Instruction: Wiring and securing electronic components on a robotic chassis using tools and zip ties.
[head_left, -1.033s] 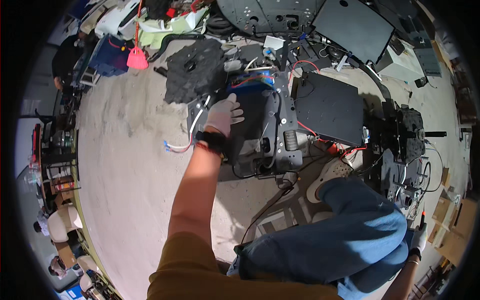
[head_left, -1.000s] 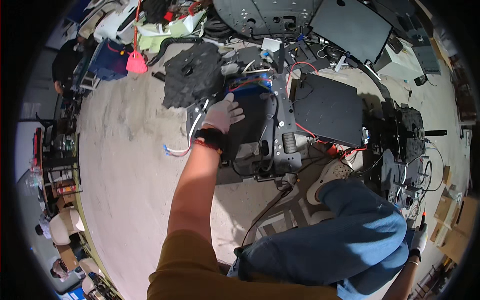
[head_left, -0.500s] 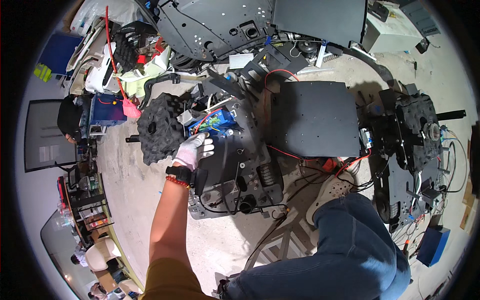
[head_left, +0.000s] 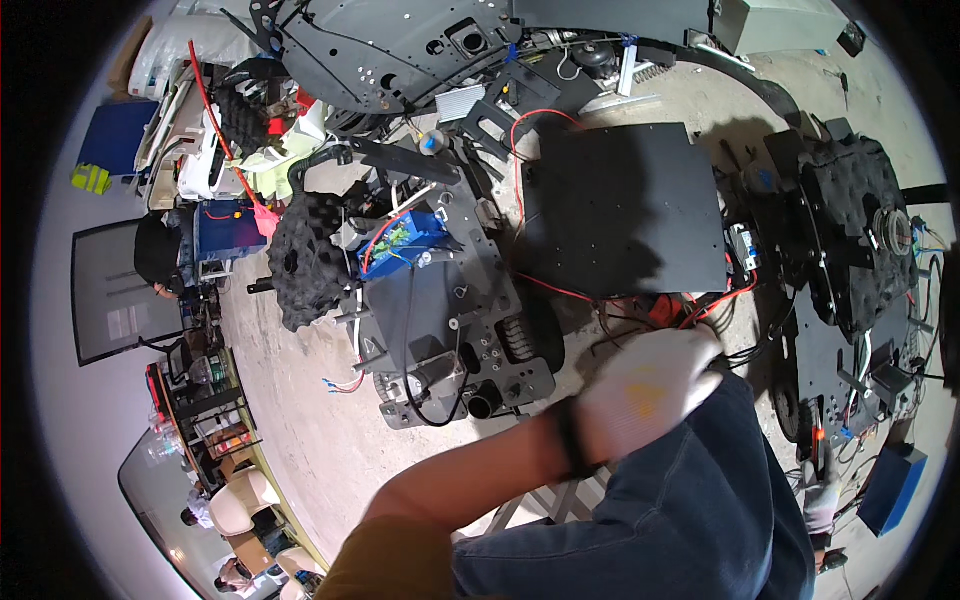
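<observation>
My left hand (head_left: 655,385), in a white glove with a yellow mark, reaches across above my jeans-clad leg (head_left: 690,480). It is smeared by motion and its fingers are mostly hidden. Low at the right, beyond my leg, my gloved right hand (head_left: 822,497) appears closed round a slim orange-and-black hand tool (head_left: 818,440). Beside it lies the right-hand tracked chassis part (head_left: 800,375) with loose wires. On the left tracked chassis (head_left: 485,300) sits an open blue box with a green circuit board (head_left: 405,242).
A flat black panel (head_left: 620,210) bridges the two tracked sides. Red and black cables (head_left: 665,312) lie under its near edge. A blue box (head_left: 893,490) stands on the floor at right. A large dark metal plate (head_left: 385,50) fills the back. People sit far left.
My left hand has left the blue circuit-board box and swung right, over my leg. My right hand has come into view at lower right, and the orange-and-black tool has shifted forward.
</observation>
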